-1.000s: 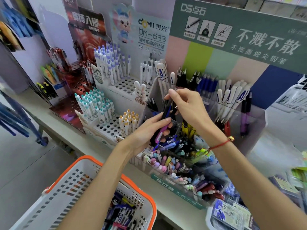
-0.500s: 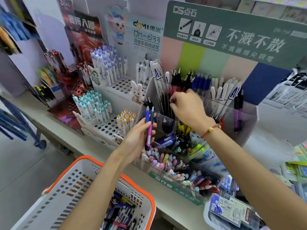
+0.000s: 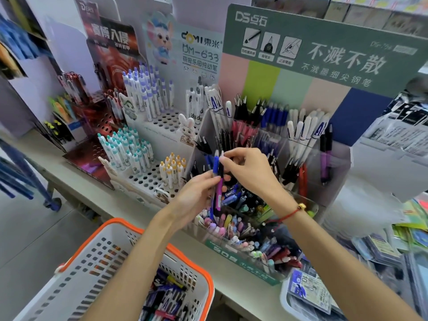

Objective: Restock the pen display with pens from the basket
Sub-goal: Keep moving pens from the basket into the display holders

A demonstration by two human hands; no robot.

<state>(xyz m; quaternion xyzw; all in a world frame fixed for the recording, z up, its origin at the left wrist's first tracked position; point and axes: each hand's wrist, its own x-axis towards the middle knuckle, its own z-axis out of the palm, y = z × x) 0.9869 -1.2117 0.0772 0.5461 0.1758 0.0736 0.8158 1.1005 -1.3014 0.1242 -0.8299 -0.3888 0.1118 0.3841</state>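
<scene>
Blue and purple plastic pens (image 3: 217, 181) stand gripped in the left hand (image 3: 196, 198); the right hand (image 3: 249, 172) pinches one's top above the clear acrylic pen display (image 3: 333, 181).

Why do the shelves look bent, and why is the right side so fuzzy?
Head view: the wide-angle lens bows the green sign and the shelf edge; the packets at the right edge are smeared and soft, while the pens held by both hands stay fairly sharp; lighting is even, with no hard shadows.

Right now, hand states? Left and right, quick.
Left hand: closed on a small bunch of pens, blue and purple among them.
Right hand: fingertips pinching the top of a dark pen in that bunch.
</scene>
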